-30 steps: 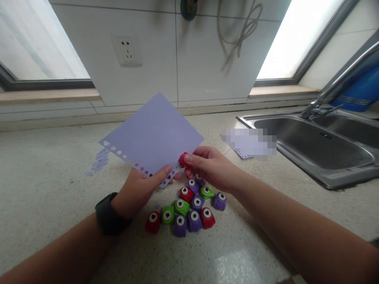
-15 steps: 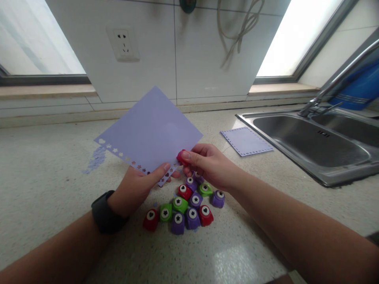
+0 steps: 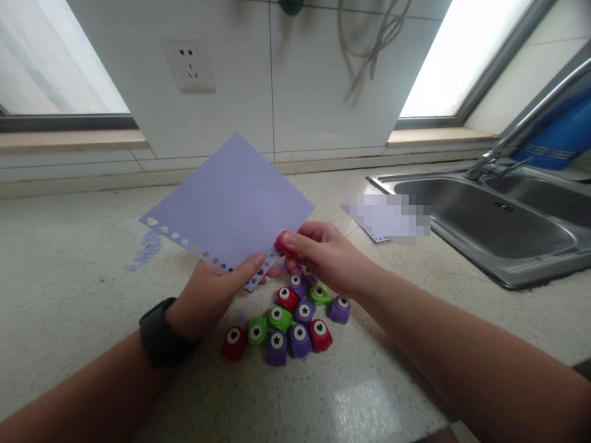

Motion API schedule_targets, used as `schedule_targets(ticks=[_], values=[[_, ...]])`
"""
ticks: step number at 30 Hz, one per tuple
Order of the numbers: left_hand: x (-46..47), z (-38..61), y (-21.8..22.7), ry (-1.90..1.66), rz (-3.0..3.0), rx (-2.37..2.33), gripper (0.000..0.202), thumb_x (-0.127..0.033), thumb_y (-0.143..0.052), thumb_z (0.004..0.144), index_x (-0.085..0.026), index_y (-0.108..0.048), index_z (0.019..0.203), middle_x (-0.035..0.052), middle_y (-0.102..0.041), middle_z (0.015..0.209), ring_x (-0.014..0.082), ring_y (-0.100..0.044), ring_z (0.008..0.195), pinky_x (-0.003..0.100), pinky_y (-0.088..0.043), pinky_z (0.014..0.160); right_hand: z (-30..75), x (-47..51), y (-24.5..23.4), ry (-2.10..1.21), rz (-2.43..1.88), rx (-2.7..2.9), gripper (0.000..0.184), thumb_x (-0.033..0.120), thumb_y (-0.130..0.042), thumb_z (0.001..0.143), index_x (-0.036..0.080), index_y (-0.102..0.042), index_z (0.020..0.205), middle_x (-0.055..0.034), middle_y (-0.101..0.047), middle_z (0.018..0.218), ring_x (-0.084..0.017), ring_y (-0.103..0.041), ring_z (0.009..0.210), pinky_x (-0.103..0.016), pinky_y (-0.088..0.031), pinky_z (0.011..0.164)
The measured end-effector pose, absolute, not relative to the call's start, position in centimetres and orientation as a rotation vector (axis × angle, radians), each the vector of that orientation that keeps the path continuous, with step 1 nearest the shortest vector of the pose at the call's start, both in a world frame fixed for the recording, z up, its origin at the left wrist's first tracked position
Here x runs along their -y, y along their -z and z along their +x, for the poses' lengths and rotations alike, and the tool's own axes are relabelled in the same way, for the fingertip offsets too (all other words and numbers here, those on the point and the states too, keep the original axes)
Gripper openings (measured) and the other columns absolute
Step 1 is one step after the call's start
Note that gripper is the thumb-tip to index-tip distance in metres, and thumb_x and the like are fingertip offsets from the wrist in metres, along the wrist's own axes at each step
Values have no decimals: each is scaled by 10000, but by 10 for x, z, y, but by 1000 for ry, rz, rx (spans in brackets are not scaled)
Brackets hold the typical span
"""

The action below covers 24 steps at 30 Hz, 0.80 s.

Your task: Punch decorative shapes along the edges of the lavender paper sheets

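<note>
A lavender sheet of paper is held up at a slant over the counter, with hearts, stars and flowers cut along its lower left edge and part of its lower right edge. My left hand grips its near corner, thumb on top and fingers beneath. In my right hand a red craft punch is pinched at the sheet's lower right edge, thumb pressing on it. Below the paper, several punches in red, green and purple stand grouped on the counter.
Tiny lavender paper bits lie in a heap left of the sheet. Another lavender sheet, partly blurred, rests at the right beside the steel sink. Behind rises a tiled wall with a socket and a hanging cord.
The held paper appears slightly further left, along with a small shift of the whole view. Both hands keep their grips, and the red punch stays at the paper's edge.
</note>
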<state>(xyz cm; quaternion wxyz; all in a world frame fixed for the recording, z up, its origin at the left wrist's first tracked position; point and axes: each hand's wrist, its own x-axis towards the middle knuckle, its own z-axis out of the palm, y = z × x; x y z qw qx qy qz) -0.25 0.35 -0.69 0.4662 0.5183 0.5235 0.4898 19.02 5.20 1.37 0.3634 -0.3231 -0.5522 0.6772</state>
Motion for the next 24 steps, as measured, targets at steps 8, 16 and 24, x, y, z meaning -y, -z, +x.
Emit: schedule_targets(ticks=[8,16,24], values=[[-2,-1,7,-1212,1252,-1292,204,-374,-769,823,-226,-767,963,65,-831,866,283,-791,761,396,-658,732,191,-53,-12,-1741,-827,1426,360,477,-804,788,145,-674,841,-25,-647,745,-112,-581,625,-245,-445,595],[-2,0,4,-1216,1266,-1301,142,-364,-754,831,-252,-767,917,53,-830,871,303,-791,840,407,-661,725,188,-51,-14,-1725,-834,1424,408,527,-829,732,162,-666,812,-23,-637,730,-125,-573,620,-260,-460,585],[-3,1,3,-1216,1279,-1301,149,-363,-748,833,-256,-762,935,45,-830,865,299,-791,849,400,-662,713,188,-51,-13,-1700,-832,1441,392,515,-810,762,159,-653,805,-14,-629,730,-113,-570,620,-261,-435,595]])
